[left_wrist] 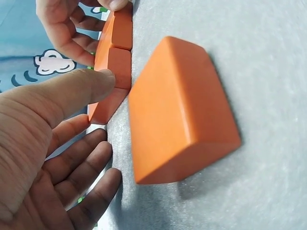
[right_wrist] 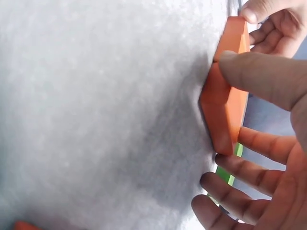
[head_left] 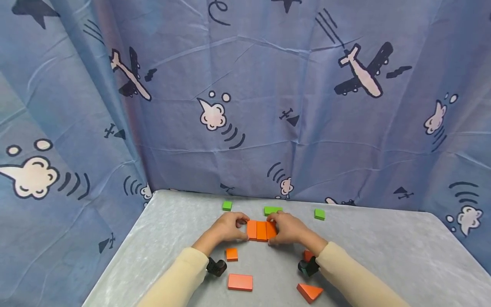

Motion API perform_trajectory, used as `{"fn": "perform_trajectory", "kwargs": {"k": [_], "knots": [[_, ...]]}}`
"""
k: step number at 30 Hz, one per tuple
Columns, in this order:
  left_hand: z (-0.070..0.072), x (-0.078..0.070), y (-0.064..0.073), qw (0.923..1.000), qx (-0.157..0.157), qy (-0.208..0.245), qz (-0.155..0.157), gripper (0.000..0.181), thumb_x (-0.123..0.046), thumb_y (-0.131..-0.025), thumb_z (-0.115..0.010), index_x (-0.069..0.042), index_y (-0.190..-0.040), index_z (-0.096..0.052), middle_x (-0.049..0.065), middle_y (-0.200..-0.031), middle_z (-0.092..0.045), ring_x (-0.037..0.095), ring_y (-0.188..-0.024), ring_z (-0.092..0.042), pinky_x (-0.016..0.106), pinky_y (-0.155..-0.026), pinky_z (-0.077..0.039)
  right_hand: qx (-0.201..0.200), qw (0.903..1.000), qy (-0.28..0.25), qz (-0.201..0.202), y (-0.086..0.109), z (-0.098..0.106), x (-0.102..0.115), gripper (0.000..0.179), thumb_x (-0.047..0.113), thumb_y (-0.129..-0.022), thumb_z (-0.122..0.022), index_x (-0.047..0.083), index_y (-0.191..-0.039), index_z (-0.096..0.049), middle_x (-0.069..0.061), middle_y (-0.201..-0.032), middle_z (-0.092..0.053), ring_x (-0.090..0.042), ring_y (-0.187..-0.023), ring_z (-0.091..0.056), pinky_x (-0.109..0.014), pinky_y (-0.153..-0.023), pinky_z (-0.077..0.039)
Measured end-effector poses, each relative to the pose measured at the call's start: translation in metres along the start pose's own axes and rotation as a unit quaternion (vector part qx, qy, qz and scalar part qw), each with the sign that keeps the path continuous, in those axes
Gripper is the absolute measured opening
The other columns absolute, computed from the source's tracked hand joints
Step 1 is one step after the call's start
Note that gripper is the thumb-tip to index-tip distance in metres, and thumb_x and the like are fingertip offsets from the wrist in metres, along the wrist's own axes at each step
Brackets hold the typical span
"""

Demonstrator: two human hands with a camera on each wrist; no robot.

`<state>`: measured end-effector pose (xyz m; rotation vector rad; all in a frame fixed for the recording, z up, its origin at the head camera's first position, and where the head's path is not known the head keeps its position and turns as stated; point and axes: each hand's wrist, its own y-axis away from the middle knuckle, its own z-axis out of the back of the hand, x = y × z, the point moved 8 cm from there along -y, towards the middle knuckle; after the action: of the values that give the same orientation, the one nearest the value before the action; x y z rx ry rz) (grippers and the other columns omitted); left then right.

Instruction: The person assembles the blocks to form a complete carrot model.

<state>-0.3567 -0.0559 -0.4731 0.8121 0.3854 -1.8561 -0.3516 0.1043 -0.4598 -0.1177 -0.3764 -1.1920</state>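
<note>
Three orange blocks (head_left: 261, 231) lie side by side in a short row on the table, their sides touching. My left hand (head_left: 229, 227) holds the left end of the row, thumb on the near face and index finger at the back corner; its other fingers are spread apart in the left wrist view. From the other side my right hand (head_left: 289, 229) pinches the right-end block (head_left: 271, 230) between thumb and index finger. In the right wrist view, the right thumb (right_wrist: 235, 64) lies against the row's near face.
Behind the row sit a green rectangular block (head_left: 272, 210) and two small green blocks (head_left: 227, 206) (head_left: 319, 214). Nearer are a small orange block (head_left: 232, 254), a red-orange rectangle (head_left: 240, 282), a triangle (head_left: 309, 292) and a block (head_left: 308, 255) partly hidden by the right wrist. A patterned curtain (head_left: 253, 162) hangs behind.
</note>
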Motion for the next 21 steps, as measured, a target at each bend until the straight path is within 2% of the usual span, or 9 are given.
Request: {"fn": "perform_trajectory", "kwargs": {"k": [9, 21], "knots": [[0.000, 0.001, 0.000, 1.0000, -0.006, 0.000, -0.003, 0.053, -0.024, -0.071, -0.083, -0.017, -0.120, -0.066, 0.000, -0.113, -0.068, 0.015, -0.098, -0.062, 0.033, -0.086, -0.051, -0.015, 0.9999, -0.004, -0.001, -0.002, 0.018, -0.009, 0.051, 0.030, -0.069, -0.083, 0.015, -0.115, -0.065, -0.006, -0.107, -0.063, -0.020, -0.094, -0.059, -0.044, -0.084, -0.051], [0.001, -0.002, 0.003, 1.0000, -0.003, 0.001, -0.002, 0.052, -0.023, -0.071, -0.084, -0.015, -0.120, -0.066, 0.002, -0.114, -0.068, 0.017, -0.099, -0.062, 0.034, -0.086, -0.051, -0.035, 0.9991, -0.012, -0.022, -0.020, 0.033, -0.026, 0.044, 0.029, -0.075, -0.080, 0.014, -0.114, -0.067, -0.010, -0.109, -0.066, -0.025, -0.096, -0.062, -0.046, -0.082, -0.052]]}}
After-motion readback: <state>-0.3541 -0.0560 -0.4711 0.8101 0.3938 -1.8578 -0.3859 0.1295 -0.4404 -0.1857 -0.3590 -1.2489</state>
